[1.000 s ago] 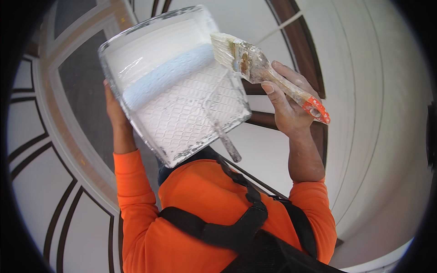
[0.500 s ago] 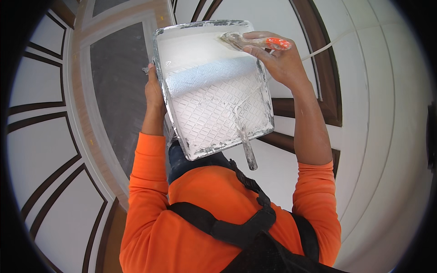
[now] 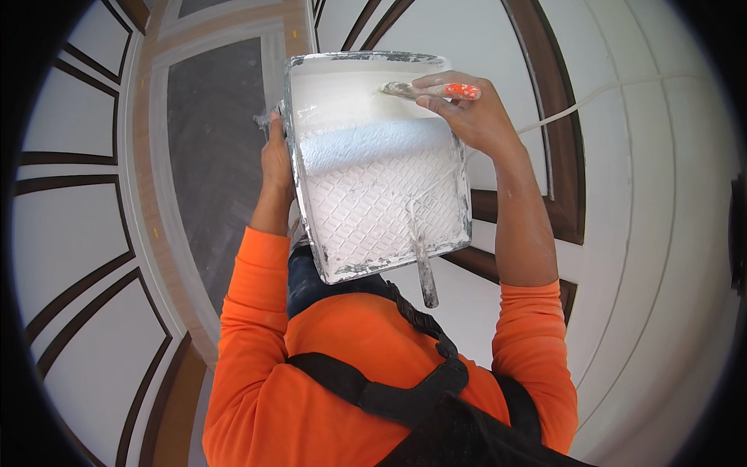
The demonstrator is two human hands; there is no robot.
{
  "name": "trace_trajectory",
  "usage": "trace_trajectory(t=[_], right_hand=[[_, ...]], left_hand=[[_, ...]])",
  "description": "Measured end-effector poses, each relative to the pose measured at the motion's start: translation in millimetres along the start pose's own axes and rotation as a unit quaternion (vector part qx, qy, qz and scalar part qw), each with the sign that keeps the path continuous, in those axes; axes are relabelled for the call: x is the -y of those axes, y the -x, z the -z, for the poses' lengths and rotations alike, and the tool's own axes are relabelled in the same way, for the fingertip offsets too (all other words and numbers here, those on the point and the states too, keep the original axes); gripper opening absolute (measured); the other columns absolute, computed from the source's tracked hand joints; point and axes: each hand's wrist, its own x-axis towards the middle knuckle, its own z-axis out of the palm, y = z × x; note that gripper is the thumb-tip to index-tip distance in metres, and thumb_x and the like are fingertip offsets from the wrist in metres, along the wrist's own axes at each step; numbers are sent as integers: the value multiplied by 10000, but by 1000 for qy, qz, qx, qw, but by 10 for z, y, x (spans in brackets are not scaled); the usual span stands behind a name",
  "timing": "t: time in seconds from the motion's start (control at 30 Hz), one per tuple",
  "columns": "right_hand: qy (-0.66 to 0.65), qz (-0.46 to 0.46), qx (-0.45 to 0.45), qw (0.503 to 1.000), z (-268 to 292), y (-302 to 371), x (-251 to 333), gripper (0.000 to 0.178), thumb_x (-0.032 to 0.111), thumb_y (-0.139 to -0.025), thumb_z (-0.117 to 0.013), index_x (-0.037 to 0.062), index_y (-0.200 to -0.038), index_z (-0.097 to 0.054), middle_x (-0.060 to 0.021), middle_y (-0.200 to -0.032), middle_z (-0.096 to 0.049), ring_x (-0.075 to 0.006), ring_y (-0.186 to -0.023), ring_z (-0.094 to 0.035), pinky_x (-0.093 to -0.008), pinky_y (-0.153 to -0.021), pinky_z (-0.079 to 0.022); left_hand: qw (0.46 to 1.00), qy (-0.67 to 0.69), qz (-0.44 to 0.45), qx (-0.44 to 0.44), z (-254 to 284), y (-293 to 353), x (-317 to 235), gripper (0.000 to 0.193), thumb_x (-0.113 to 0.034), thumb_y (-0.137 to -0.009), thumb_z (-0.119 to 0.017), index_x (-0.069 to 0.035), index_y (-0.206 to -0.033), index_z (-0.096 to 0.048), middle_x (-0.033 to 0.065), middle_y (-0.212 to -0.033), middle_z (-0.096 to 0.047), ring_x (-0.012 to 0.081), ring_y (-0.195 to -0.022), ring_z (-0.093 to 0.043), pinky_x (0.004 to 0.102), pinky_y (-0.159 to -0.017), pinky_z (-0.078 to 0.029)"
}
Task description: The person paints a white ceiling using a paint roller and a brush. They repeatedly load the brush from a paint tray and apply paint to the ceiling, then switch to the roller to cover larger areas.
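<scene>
A paint tray (image 3: pixel 373 210) with a diamond-patterned ramp hangs in front of my body, its far end holding white paint (image 3: pixel 338 97). My left hand (image 3: pixel 275 159) grips the tray's left edge; most of those fingers are hidden behind it. Over the far right of the tray, my right hand (image 3: pixel 471 113) is closed on a paintbrush (image 3: pixel 436 90) with an orange-ended handle. The bristles point left, at the paint. Across the tray's middle lies a white paint roller (image 3: pixel 373 145), its wire running down to a paint-smeared handle (image 3: pixel 426 276) that juts past the near edge.
White wall panels with dark brown trim (image 3: pixel 572 187) stand on the right, and similar panels (image 3: pixel 70 241) line the left. A pale cable (image 3: pixel 580 105) crosses the right wall. Dark grey floor covering (image 3: pixel 214 148) bordered by light strips lies below at left.
The tray sits slightly lower and further right in the picture, together with both hands. The brush has shifted a little down, and its bristles remain over the paint.
</scene>
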Motion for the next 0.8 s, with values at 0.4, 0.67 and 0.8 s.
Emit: trace_trajectory(t=[0.4,0.67,0.8], right_hand=[[-268,50,-187,944,244,531,-583,369,246,-896,-766,12,-1173,-695,-135,-1075,-733,-226,-946,-690,-341,-797,-541],[-802,38,-140,579,33,737,-840,340,291,-1019,-575,42,-1247,-614,-126,-1143,-696,-207,-980,-689,-316,-703,-548],[-872,-97,-122,463,-128,638,-842,417,300,-986,-628,-39,-1219,-564,-130,-1057,-690,-200,-778,-704,-250,-557,-519]], left_hand=[[999,34,-4,1,-22,73,-22,837,-615,-998,-435,108,-1419,-447,245,-1312,-580,274,-1157,-619,332,-942,-503],[997,43,-36,53,93,-53,113,807,-606,-1009,-416,80,-1431,-454,227,-1341,-573,273,-1162,-615,323,-975,-483],[991,83,-29,103,93,-143,128,684,-543,-1048,-374,9,-1442,-468,181,-1370,-563,259,-1234,-558,335,-1040,-430]])
